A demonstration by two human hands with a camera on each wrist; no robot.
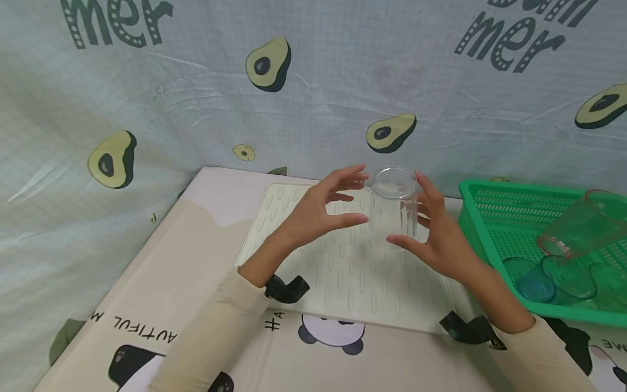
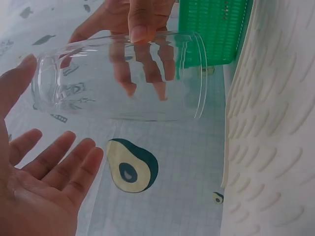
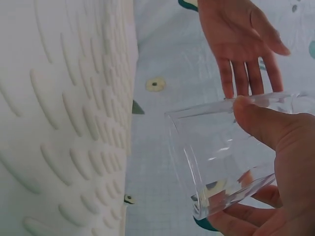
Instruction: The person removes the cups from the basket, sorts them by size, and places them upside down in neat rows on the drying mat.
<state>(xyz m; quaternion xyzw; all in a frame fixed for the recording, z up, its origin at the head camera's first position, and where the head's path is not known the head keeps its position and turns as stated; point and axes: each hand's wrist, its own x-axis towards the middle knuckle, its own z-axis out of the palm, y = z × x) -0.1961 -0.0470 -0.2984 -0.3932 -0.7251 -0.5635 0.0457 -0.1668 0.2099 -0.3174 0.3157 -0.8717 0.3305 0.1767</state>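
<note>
A clear drinking glass is held upside down over the white ridged mat. My right hand grips its side, with the thumb in front and the fingers round the back. In the left wrist view the glass has its rim facing the mat, with a gap between them. My left hand is spread at the other side of the glass, fingers extended. Whether the left thumb touches the glass base, I cannot tell.
On the right stands a green plastic basket. Inside it lie a pinkish clear glass, a blue glass and other tinted glasses. Behind the table hangs an avocado-print cloth. A patterned cover lies under the mat.
</note>
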